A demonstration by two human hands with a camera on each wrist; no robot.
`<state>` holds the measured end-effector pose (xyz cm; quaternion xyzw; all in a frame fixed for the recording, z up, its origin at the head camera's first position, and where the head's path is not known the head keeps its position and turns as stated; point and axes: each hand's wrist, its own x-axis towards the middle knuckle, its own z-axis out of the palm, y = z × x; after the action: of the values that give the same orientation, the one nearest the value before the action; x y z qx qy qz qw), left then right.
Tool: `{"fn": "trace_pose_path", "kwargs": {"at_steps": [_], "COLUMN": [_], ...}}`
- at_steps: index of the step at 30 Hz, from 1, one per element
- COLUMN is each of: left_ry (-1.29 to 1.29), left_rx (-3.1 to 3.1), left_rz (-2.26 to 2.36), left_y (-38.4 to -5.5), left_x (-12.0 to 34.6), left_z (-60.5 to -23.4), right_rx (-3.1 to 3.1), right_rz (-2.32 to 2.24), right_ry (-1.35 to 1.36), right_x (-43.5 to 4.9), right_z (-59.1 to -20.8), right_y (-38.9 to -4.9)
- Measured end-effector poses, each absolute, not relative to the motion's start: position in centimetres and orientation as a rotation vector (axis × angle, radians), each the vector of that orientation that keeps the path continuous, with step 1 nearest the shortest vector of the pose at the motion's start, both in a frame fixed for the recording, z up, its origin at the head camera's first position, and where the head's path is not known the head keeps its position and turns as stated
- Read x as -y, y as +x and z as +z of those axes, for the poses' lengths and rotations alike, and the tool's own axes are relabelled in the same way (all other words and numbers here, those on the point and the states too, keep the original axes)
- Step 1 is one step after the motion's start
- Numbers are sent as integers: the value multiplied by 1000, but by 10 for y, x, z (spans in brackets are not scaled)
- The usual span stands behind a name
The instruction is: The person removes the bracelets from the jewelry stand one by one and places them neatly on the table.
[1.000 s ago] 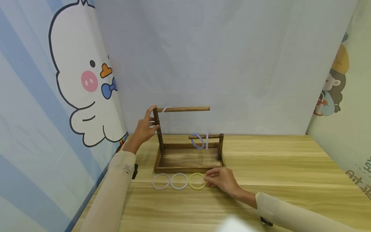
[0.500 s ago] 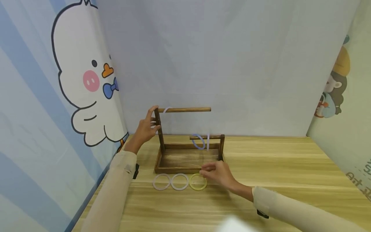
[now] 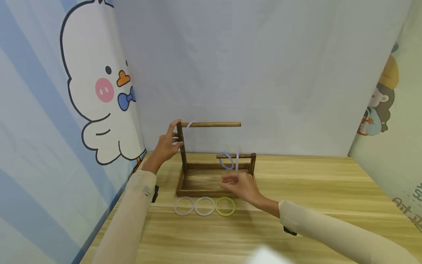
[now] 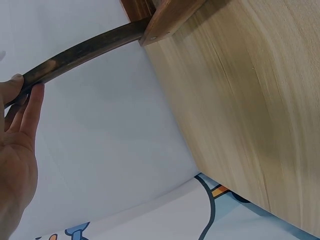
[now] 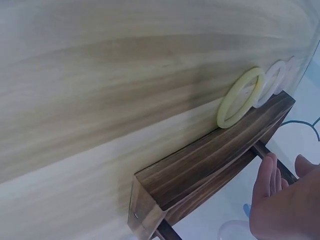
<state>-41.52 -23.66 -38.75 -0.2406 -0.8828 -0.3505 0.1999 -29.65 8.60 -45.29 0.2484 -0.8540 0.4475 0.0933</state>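
Left hand: grips the tall post
Right hand: near tray's front edge; hold, I cannot tell
Yellow ring: just beside same edge

The wood-grained table bears a brown rack, pinkish ring, white ring and yellow ring

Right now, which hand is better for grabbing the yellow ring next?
Probably the right hand: it's nearer the yellow ring, while the left hand is holding the tall wooden post.
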Motion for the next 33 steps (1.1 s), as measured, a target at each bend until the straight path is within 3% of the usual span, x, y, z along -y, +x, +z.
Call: {"fn": "trace_pose_path", "kwargs": {"at_steps": [33], "left_ry": [-708], "left_rx": [2474], "left_rz": [-1009], "left_y": [-416], "left_x": [236], "left_z": [-386], "right_rx": [2464], "right_rz": [1406], "right_ry": [699], "right_x": [-54], "right_z": [-417], "right_y": [-338]}}
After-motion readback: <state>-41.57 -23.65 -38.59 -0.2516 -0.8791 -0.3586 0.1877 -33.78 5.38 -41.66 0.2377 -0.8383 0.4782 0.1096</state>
